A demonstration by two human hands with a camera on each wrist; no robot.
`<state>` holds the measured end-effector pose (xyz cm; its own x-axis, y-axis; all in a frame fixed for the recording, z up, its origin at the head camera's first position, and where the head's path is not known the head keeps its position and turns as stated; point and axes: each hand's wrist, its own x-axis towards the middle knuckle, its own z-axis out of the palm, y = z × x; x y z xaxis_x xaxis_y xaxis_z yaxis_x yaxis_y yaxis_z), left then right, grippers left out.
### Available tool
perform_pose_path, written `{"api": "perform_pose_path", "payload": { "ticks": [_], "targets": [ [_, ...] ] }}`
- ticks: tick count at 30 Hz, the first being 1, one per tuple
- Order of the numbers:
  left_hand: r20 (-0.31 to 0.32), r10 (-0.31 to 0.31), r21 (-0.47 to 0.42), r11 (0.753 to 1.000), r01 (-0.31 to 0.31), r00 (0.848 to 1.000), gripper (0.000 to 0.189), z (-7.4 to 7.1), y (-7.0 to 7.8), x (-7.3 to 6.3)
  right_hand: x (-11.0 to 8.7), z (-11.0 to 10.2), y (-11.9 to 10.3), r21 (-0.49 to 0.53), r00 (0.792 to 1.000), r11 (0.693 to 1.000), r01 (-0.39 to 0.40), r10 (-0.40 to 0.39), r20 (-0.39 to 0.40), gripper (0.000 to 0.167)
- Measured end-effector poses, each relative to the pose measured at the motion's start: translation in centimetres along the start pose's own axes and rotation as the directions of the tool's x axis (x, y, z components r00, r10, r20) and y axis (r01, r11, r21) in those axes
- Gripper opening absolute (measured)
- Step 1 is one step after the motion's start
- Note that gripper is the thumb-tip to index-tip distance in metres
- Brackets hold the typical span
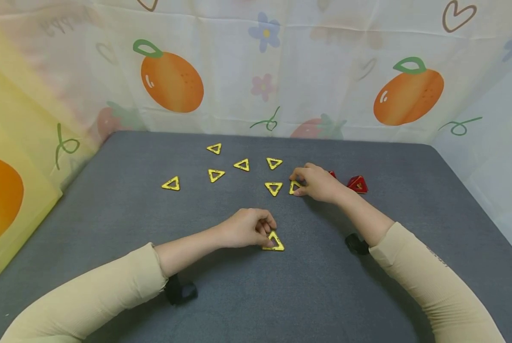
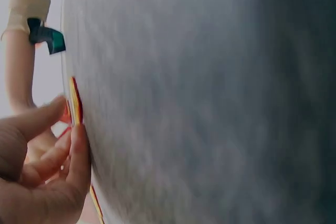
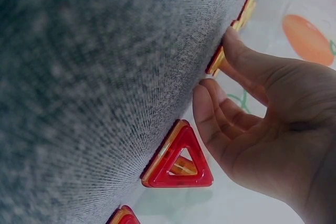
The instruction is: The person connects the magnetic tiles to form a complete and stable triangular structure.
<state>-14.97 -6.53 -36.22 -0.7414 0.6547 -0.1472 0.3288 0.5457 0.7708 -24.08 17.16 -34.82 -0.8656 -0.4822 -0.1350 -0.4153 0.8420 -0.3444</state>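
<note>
Near the table's middle, my left hand [image 1: 245, 229] pinches a yellow triangular magnetic tile [image 1: 278, 247] by its left side. The left wrist view shows that tile [image 2: 76, 103] edge-on between thumb and fingertips. Farther back and to the right, my right hand [image 1: 320, 183] has thumb and index finger around another yellow triangular tile [image 1: 292, 190], which lies at the end of the scattered ones. In the right wrist view the thumb rests on this tile [image 3: 213, 64]. Beside the right hand stands a red triangular piece [image 1: 358, 185]; a second red piece [image 1: 332, 174] is mostly hidden behind it.
Several loose yellow triangles lie farther back, among them one at the left [image 1: 172, 184] and one next to the right hand [image 1: 274, 188]. The grey tabletop [image 1: 238, 305] ends at a printed cloth [image 1: 230, 62] behind.
</note>
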Motion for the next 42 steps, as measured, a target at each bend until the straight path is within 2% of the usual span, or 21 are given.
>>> {"api": "perform_pose_path", "payload": {
  "ticks": [4, 8, 13, 36, 42],
  "targets": [
    [0.057, -0.012, -0.046, 0.999, 0.015, 0.998, 0.038, -0.6, -0.4, -0.1, 0.0, 0.0, -0.1, 0.005, 1.000, 1.000, -0.003, 0.003, 0.001, 0.042],
    [0.080, -0.010, -0.073, 0.997, 0.016, 0.997, 0.041, -0.8, -0.8, -0.2, 0.0, 0.0, -0.1, 0.007, 1.000, 1.000, 0.002, -0.002, 0.002, 0.041],
    [0.075, 0.008, -0.068, 0.998, -0.003, 0.997, 0.040, -0.8, -0.9, -0.2, 0.0, 0.0, 0.1, 0.000, 1.000, 1.000, 0.003, -0.003, 0.000, 0.041],
    [0.045, 0.015, -0.043, 0.999, -0.013, 0.999, 0.037, -0.7, -1.0, -0.2, 0.1, -0.1, -0.1, 0.008, 1.000, 1.000, 0.006, -0.006, -0.013, 0.042],
    [0.040, 0.009, -0.043, 0.999, -0.008, 0.999, 0.037, -0.7, -0.9, -0.2, 0.0, -0.8, -0.4, 0.027, 1.000, 1.000, 0.000, 0.000, -0.026, 0.038]
  ]
}}
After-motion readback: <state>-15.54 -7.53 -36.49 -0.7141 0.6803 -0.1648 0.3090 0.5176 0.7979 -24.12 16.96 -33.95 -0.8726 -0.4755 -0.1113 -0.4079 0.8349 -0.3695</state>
